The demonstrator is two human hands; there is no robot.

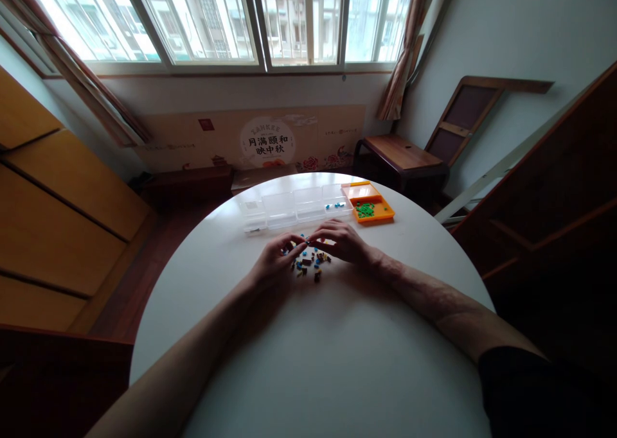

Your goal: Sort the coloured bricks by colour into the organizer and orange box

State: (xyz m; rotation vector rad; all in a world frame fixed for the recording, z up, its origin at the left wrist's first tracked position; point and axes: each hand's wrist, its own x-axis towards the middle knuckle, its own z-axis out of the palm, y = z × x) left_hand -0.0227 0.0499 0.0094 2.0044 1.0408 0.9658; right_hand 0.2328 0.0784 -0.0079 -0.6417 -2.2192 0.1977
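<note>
My left hand [274, 259] and my right hand [346, 243] meet over the white round table [337, 354]. Both are closed, thumb and fingers pinched together, and a tiny dark piece [307, 242], apparently a small building brick, sits between their fingertips. Its exact shape is too small to tell. Just below the hands lies a loose heap of small building bricks [307, 262] in brown, blue and yellow. My fingers hide part of this heap.
Behind the hands, a clear plastic compartment box [280, 212] holds a few blue pieces [336, 205] at its right end. Beside it, an orange tray [385, 217] contains several green pieces [365, 210]. A wooden chair [405, 152] stands beyond the table, under the window.
</note>
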